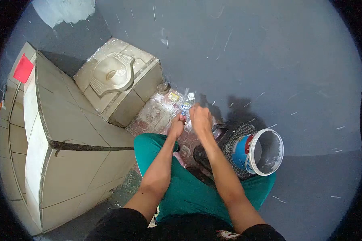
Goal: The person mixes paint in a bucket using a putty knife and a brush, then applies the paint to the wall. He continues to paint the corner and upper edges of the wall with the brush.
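Note:
My left hand [177,125] is closed, thumb up, at what looks like a small blue-and-white packet [185,108]. Close beside it on the right, my right hand [200,117] has its fingers curled together over the packet's edge. What lies inside those right fingers is hidden. Beyond both hands, clear plastic wrappers and a yellow-marked packet [173,97] lie on the dusty, white-spattered tiled floor [151,114]. A small round brownish object [163,88] rests by the foot of the tiled platform.
A squat toilet [113,74] is set in the raised tiled platform [134,96]. The tiled partition [80,120] rises at left, with a red plastic piece [23,68] on top. A paint bucket [265,152] stands at right on a dark textured surface [233,138]. The grey wall [269,60] is close ahead.

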The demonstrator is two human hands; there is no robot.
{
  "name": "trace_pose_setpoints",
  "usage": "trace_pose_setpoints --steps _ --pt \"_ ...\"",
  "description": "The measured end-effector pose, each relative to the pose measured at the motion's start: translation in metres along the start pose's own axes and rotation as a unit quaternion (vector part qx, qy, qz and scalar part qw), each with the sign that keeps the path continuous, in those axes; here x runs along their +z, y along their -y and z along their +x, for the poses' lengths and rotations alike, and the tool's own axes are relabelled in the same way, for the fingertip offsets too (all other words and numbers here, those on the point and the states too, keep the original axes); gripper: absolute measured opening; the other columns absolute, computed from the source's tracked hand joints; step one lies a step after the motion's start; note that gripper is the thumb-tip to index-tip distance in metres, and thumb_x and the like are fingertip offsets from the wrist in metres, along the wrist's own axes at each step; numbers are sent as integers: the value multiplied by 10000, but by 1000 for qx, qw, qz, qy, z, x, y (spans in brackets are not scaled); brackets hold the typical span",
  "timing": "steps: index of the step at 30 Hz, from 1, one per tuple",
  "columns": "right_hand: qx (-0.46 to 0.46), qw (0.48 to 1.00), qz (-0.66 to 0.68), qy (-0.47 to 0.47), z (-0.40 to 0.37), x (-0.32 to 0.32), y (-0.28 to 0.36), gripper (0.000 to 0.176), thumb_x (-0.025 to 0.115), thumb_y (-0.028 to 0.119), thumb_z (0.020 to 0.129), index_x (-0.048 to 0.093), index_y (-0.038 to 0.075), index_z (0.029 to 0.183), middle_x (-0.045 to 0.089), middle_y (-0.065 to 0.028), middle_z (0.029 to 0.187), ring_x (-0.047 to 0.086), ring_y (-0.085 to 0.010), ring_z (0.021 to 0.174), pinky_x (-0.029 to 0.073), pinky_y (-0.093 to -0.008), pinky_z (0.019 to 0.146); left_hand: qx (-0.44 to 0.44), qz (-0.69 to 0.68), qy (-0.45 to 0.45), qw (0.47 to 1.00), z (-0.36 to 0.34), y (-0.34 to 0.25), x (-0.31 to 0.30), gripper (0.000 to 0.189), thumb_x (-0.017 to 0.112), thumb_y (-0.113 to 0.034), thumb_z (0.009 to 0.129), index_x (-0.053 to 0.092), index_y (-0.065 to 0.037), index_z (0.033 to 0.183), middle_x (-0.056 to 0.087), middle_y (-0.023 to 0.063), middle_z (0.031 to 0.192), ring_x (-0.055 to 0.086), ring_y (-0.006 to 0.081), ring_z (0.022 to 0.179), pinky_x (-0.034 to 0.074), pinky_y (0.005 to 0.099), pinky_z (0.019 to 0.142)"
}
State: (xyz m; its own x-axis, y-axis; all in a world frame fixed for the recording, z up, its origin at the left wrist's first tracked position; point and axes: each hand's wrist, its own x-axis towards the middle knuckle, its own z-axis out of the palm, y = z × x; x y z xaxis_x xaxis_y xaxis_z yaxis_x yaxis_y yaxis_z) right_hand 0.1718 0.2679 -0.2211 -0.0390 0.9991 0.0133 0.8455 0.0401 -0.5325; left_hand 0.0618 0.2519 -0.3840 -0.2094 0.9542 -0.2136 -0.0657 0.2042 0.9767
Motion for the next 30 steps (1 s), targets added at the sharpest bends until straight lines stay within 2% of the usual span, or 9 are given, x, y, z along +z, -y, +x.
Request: trace_pose_setpoints --steps 2,3,6,9,13,16,21,24,30 --pt "-2 1000 4 -9 7 3 2 312 521 263 962 692 3 977 672 -312 844 663 -507 824 525 -579 755 -2 -48 11 999 9 18 -5 372 392 -308 1093 572 -23 935 519 -37 770 445 57 674 384 245 583" --pt "2 1000 7 -18 11 1 4 318 517 268 967 692 3 978 672 -312 842 664 -507 822 525 -578 754 12 -12 39 999 14 21 -11 384 395 -328 1091 567 -25 930 520 -29 762 452 66 666 390 250 585" --pt "9 999 26 -43 19 -2 8 345 501 293 985 691 5 981 671 -310 841 661 -509 824 521 -579 748 18 23 36 999 19 33 -11 397 385 -357 1092 562 -48 917 501 -24 735 427 79 636 377 252 573" --pt "29 995 62 -75 20 -5 7 372 488 322 1000 688 9 982 668 -306 830 655 -511 824 515 -576 738 8 -21 25 999 22 33 -7 404 368 -381 1094 566 -77 917 478 -23 698 404 88 593 368 259 548" --pt "37 990 77 -111 4 -2 -3 362 484 320 1008 682 18 987 660 -299 795 650 -508 797 507 -571 713 -53 -82 28 995 14 18 -8 402 356 -389 1095 563 -95 915 466 -28 684 397 88 571 364 261 529" --pt "-2 993 85 -82 -11 4 -16 314 466 306 1007 653 58 1054 674 -294 803 662 -497 781 511 -580 693 -70 -74 33 994 14 9 -7 399 350 -385 1097 558 -100 910 464 -30 684 399 83 572 362 255 526" --pt "-10 998 47 -39 -18 14 -12 298 483 304 993 644 56 1033 679 -278 795 673 -480 772 522 -570 686 -65 -40 46 996 10 4 -4 385 352 -360 1100 555 -96 907 475 -28 696 407 81 594 362 248 550" --pt "-6 999 26 -25 -15 10 -5 312 492 311 984 653 46 1012 679 -273 782 675 -478 763 530 -564 691 -78 -80 34 993 6 3 -3 386 368 -344 1097 553 -83 882 486 -19 715 413 90 619 375 264 573" --pt "10 999 24 -27 -1 6 3 312 535 296 958 698 29 950 665 -299 812 658 -501 793 520 -574 719 -21 13 35 999 15 17 -10 396 394 -351 1087 558 -50 889 516 12 750 449 110 674 411 296 625"
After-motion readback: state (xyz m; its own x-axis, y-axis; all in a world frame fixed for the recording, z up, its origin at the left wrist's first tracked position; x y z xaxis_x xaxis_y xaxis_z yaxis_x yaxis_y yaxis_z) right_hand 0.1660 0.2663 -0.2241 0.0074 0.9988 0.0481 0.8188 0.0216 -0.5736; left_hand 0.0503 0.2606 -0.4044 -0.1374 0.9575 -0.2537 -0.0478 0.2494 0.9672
